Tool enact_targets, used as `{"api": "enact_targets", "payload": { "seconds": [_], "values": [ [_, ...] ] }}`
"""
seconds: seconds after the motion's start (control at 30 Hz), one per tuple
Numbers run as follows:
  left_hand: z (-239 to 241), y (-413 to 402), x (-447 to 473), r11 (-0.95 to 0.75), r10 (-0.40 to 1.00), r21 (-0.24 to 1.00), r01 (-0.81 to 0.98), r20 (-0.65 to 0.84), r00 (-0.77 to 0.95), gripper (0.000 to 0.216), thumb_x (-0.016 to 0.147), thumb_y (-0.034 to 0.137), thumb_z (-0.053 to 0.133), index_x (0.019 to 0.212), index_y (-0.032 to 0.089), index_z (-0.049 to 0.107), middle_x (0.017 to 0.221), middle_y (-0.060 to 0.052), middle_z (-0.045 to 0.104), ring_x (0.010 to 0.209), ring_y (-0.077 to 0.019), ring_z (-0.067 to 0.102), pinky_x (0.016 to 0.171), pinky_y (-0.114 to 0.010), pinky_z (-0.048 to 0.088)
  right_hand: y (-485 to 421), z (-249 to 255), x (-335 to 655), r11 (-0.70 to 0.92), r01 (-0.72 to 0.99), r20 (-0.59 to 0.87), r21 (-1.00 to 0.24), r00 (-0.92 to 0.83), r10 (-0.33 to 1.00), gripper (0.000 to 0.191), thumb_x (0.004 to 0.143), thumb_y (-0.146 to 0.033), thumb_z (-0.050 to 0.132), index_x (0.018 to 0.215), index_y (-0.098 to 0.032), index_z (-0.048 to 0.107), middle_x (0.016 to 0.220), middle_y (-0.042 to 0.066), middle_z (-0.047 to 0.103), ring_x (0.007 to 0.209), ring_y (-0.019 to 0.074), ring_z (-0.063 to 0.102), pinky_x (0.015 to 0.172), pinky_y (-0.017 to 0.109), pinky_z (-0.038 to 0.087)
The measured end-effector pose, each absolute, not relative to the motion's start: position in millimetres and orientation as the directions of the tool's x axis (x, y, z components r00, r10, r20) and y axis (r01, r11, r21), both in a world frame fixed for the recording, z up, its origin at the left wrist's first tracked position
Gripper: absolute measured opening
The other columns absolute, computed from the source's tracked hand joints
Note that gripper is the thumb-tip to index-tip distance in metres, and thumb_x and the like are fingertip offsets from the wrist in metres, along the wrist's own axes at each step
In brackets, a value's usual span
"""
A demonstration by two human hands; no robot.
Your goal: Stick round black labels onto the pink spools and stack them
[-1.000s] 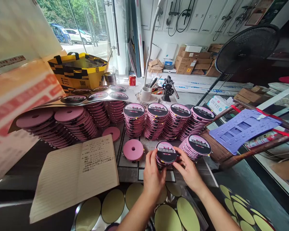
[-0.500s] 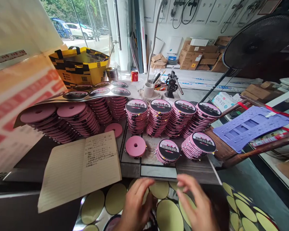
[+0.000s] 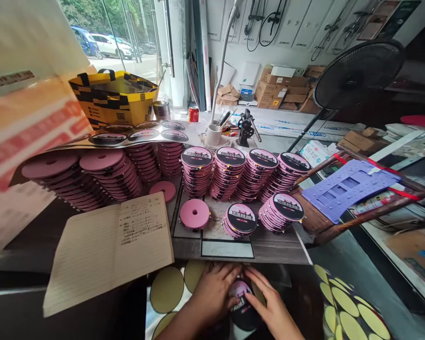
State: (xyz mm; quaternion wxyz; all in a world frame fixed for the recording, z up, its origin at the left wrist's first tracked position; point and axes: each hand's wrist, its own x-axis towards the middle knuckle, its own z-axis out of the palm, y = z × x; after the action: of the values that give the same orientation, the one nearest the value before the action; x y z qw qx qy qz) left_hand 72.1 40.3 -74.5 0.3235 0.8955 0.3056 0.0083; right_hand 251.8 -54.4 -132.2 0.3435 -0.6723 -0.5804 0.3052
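Observation:
My left hand [image 3: 212, 293] and my right hand [image 3: 269, 302] meet low in the view over a round black and pink sticker [image 3: 242, 302] on a shiny sheet with yellow ovals [image 3: 166, 290]. Fingertips of both hands pinch at the sticker's upper edge. Above them on the table lie a short pile of labelled pink discs [image 3: 239, 219], a plain pink disc [image 3: 194, 213] and another leaning labelled pile [image 3: 281, 212].
Tall stacks of pink discs [image 3: 230, 172] line the table's back, some under a sticker sheet [image 3: 134, 134]. An open notebook [image 3: 109, 248] lies left. A yellow bag [image 3: 115, 97], a cup of tools [image 3: 214, 134], a fan [image 3: 357, 75] and a purple mat [image 3: 347, 186] stand around.
Both hands left the short labelled pile on the table, drew back down to the sheet below, and now close in on one sticker there.

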Motion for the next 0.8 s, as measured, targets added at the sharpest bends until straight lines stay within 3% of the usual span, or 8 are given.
{"api": "enact_targets", "payload": {
  "seconds": [0.23, 0.43, 0.63, 0.8],
  "values": [
    [-79, 35, 68, -0.587, 0.604, 0.588, 0.557, -0.139, 0.785, 0.055, 0.078, 0.035, 0.059, 0.13, 0.024, 0.043, 0.132, -0.007, 0.053, 0.118, -0.0302, 0.048, 0.1, -0.058, 0.03, -59, -151, 216, -0.147, 0.54, 0.04, -0.828, 0.32, 0.946, 0.039, 0.081, -0.034, 0.054, 0.114, -0.015, 0.062, 0.115, 0.015, 0.064, 0.106, 0.0271, 0.059, 0.089, 0.04, 0.049],
    [-84, 30, 69, -0.599, 0.63, 0.577, 0.556, -0.09, 0.771, 0.047, 0.079, 0.034, 0.059, 0.124, 0.026, 0.05, 0.127, -0.006, 0.057, 0.118, -0.0306, 0.05, 0.1, -0.059, 0.031, -61, -131, 220, -0.111, 0.634, 0.111, -0.766, 0.3, 0.947, 0.023, 0.081, -0.031, 0.056, 0.093, -0.021, 0.072, 0.096, 0.011, 0.072, 0.089, 0.0255, 0.068, 0.077, 0.034, 0.056],
    [-86, 28, 68, -0.614, 0.65, 0.561, 0.556, -0.04, 0.759, 0.037, 0.079, 0.031, 0.059, 0.115, 0.024, 0.058, 0.118, -0.006, 0.064, 0.113, -0.033, 0.054, 0.095, -0.066, 0.035, -53, -118, 215, -0.035, 0.681, 0.225, -0.731, 0.29, 0.93, 0.028, 0.085, -0.038, 0.051, 0.078, -0.02, 0.071, 0.084, 0.009, 0.072, 0.079, 0.022, 0.069, 0.071, 0.031, 0.057],
    [-88, 26, 66, -0.609, 0.674, 0.563, 0.559, -0.004, 0.738, 0.033, 0.08, 0.035, 0.057, 0.111, 0.025, 0.061, 0.115, -0.005, 0.066, 0.112, -0.0333, 0.055, 0.093, -0.067, 0.036, -53, -120, 211, 0.054, 0.737, 0.349, -0.674, 0.253, 0.902, 0.026, 0.086, -0.032, 0.05, 0.075, -0.02, 0.07, 0.076, 0.008, 0.072, 0.073, 0.0209, 0.068, 0.066, 0.029, 0.058]
  ]
}}
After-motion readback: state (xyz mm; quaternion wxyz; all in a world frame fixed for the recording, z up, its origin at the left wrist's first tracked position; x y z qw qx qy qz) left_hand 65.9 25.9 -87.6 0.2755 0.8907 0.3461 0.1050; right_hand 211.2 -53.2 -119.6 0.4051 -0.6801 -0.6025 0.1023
